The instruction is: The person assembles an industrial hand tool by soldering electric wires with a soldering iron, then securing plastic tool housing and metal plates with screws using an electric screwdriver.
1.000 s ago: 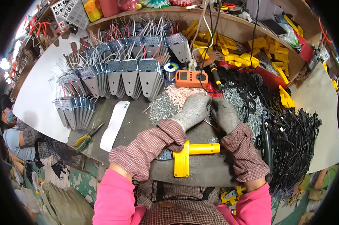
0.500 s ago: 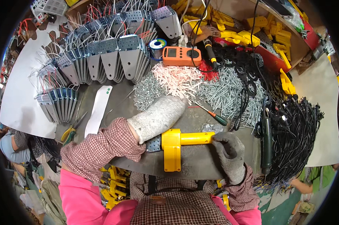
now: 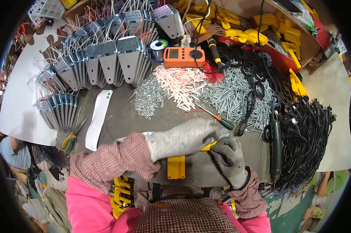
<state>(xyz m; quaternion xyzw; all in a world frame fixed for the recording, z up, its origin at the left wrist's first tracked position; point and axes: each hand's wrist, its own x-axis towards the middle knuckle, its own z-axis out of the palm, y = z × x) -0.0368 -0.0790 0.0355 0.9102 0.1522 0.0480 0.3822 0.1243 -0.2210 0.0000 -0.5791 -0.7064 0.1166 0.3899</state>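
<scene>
The yellow part (image 3: pixel 176 168) is mostly hidden beneath the left hand (image 3: pixel 189 136), whose grip cannot be told. At the part's right end the right hand (image 3: pixel 230 158) is curled, its hold likewise unclear. Beyond both hands, a screwdriver (image 3: pixel 224 122) is seen.

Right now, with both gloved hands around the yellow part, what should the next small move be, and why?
Probably have the right hand steady the near end of the yellow part: its fingers are beside that end, while the left hand reaches across and hides most of the part. Whether either hand grips it is unclear.
</scene>
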